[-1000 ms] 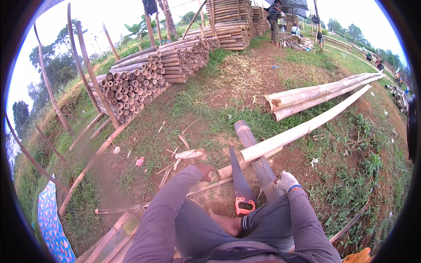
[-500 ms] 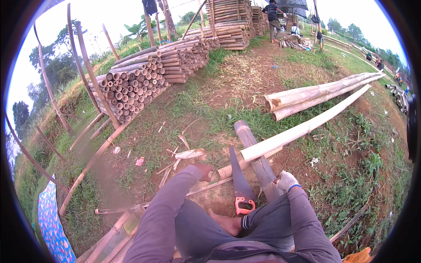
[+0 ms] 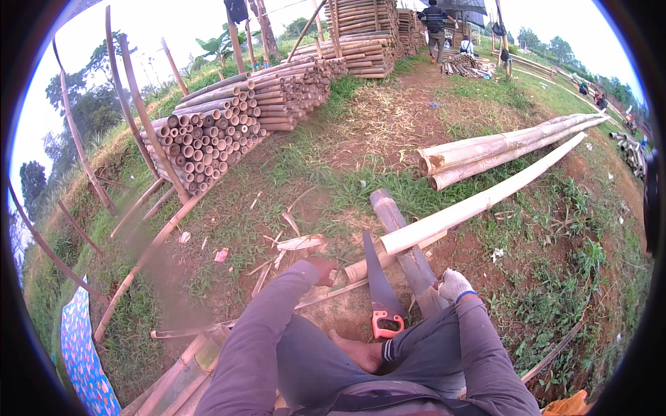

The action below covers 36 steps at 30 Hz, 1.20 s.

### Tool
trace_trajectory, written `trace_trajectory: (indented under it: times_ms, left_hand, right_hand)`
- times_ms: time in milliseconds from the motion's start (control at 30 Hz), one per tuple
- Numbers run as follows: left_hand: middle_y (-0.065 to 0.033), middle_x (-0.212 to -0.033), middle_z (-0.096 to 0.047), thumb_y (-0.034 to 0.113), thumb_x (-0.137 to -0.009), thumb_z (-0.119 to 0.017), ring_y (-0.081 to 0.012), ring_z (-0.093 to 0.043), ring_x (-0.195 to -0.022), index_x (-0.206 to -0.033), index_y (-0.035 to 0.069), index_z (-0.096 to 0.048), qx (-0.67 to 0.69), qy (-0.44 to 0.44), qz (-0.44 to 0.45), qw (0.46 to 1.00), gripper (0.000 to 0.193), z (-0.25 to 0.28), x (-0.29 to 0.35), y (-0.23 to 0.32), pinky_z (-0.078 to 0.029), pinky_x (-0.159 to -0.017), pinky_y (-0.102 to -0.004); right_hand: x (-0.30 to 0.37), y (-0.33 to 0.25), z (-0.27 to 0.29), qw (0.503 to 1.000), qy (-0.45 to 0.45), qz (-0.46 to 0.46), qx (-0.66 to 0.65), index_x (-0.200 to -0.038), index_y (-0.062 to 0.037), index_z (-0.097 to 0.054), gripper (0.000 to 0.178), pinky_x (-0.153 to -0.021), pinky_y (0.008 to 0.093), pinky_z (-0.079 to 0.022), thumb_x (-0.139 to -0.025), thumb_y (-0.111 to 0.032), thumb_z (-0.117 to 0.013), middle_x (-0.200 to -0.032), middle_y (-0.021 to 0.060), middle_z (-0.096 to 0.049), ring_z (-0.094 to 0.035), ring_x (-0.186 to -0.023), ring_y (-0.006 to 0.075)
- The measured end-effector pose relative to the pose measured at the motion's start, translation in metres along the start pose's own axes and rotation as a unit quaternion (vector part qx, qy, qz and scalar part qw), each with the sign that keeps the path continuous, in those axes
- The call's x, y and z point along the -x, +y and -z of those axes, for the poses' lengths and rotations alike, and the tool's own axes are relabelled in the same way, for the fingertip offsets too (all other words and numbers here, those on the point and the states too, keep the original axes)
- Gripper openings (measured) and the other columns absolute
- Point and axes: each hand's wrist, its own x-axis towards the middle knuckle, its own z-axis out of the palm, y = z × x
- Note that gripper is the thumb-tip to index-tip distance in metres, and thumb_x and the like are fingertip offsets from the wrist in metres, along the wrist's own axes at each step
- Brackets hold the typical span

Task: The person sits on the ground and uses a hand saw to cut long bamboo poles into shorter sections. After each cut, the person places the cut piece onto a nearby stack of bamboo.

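Observation:
My left hand (image 3: 322,269), bare, is curled closed past my left knee, near the cut end of a short bamboo piece (image 3: 357,270). Whatever its fingers may hold is hidden. White-gloved, my right hand (image 3: 454,286) is closed just right of a thick bamboo log (image 3: 415,267); I cannot make out anything in it. Between the hands, a handsaw (image 3: 383,291) leans with its orange handle low beside my bare foot (image 3: 357,350) and its blade pointing away. A long pale bamboo pole (image 3: 479,202) rests across the log, its near end close to the blade.
Two more bamboo poles (image 3: 506,149) lie beyond, at the right. A large stack of cut bamboo (image 3: 215,139) stands at the far left, held by upright stakes. Split bamboo (image 3: 187,367) lies at my lower left, near a blue patterned cloth (image 3: 83,347). A person (image 3: 435,31) stands far back.
The person in the background has shifted slightly and turned their back more toward me. My hands, the saw and the bamboo show no clear movement.

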Motion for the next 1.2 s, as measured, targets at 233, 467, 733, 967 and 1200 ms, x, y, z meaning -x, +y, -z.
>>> trace_trajectory:
  times_ms: [233,467,733,967,1200]
  left_hand:
    - [-0.0168,-0.14,-0.072,0.047,-0.091,-0.081,-0.039,-0.067,-0.132,-0.153,0.017,-0.06,-0.005,0.013,0.0,1.0,0.071,0.001,-0.002,0.004,-0.053,-0.109,-0.0526]
    - [-0.0195,-0.141,-0.071,0.045,-0.09,-0.081,-0.0407,-0.066,-0.132,-0.154,0.017,-0.059,0.001,0.009,-0.003,1.0,0.073,-0.001,0.005,0.0,-0.053,-0.109,-0.0536]
    - [-0.0162,-0.13,-0.076,0.039,-0.082,-0.084,-0.0383,-0.072,-0.123,-0.145,0.016,-0.067,-0.011,0.004,0.006,1.0,0.069,-0.005,-0.007,0.003,-0.057,-0.103,-0.0528]
    - [-0.0166,-0.124,-0.078,0.033,-0.081,-0.085,-0.0378,-0.074,-0.118,-0.132,0.011,-0.074,0.003,0.039,-0.003,0.999,0.056,-0.019,-0.014,-0.006,-0.058,-0.1,-0.0521]
    - [-0.0161,-0.136,-0.074,0.035,-0.081,-0.086,-0.0378,-0.07,-0.128,-0.148,0.015,-0.066,-0.004,0.003,0.009,1.0,0.072,-0.003,-0.006,0.007,-0.056,-0.105,-0.052]
  right_hand:
    - [0.002,0.002,0.003,1.0,0.009,0.0,0.011,-0.126,-0.002,-0.078,0.052,-0.107,0.0495,-0.056,-0.095,-0.044,-0.077,-0.126,0.0271,-0.075,-0.071,-0.123,0.0416]
    - [0.006,-0.003,-0.002,0.998,0.054,0.027,-0.015,-0.12,-0.0018,-0.08,0.047,-0.102,0.0507,-0.058,-0.094,-0.04,-0.079,-0.118,0.0283,-0.077,-0.074,-0.115,0.0433]
    - [0.01,0.001,-0.006,0.993,0.097,0.044,-0.06,-0.111,0.0038,-0.079,0.036,-0.092,0.0466,-0.06,-0.09,-0.025,-0.084,-0.105,0.0279,-0.079,-0.078,-0.105,0.0408]
    - [-0.003,0.01,-0.014,0.991,0.097,0.067,-0.063,-0.11,0.0046,-0.079,0.035,-0.088,0.0459,-0.061,-0.089,-0.023,-0.083,-0.099,0.0279,-0.079,-0.079,-0.101,0.0399]
    - [0.004,0.009,-0.008,0.991,0.101,0.058,-0.058,-0.11,0.0035,-0.079,0.034,-0.09,0.0474,-0.06,-0.089,-0.023,-0.084,-0.103,0.0286,-0.079,-0.078,-0.104,0.0414]
